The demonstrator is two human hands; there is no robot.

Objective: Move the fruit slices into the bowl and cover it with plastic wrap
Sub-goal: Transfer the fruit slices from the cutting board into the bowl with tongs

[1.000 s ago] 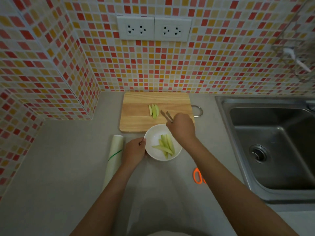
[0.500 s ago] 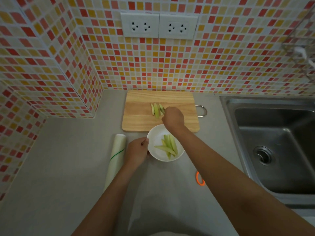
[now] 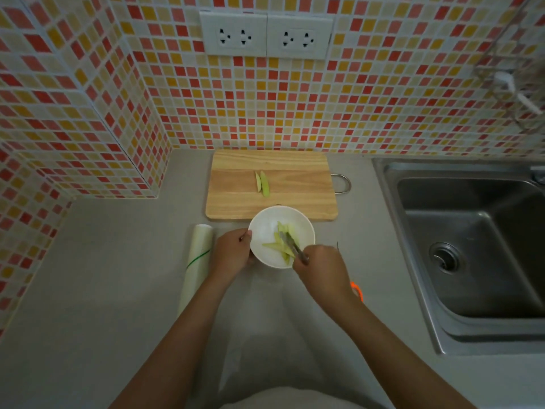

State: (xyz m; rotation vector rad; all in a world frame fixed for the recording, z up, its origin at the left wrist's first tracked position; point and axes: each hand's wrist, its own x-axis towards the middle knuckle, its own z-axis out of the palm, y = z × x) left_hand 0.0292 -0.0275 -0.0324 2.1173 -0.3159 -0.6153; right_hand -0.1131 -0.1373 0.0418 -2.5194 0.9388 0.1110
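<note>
A white bowl sits on the grey counter just in front of the wooden cutting board. Several green fruit slices lie in the bowl. Two more fruit slices lie side by side on the board. My left hand grips the bowl's left rim. My right hand holds metal tongs whose tips rest among the slices in the bowl. A roll of plastic wrap lies on the counter left of my left hand.
A steel sink fills the right side. Orange-handled scissors lie partly hidden behind my right wrist. The tiled wall with sockets stands behind the board, and a tiled corner juts out at the left.
My right hand reached onto the board with the tongs, then came back over the bowl. One slice fewer lies on the board. My left hand stayed on the bowl's rim.
</note>
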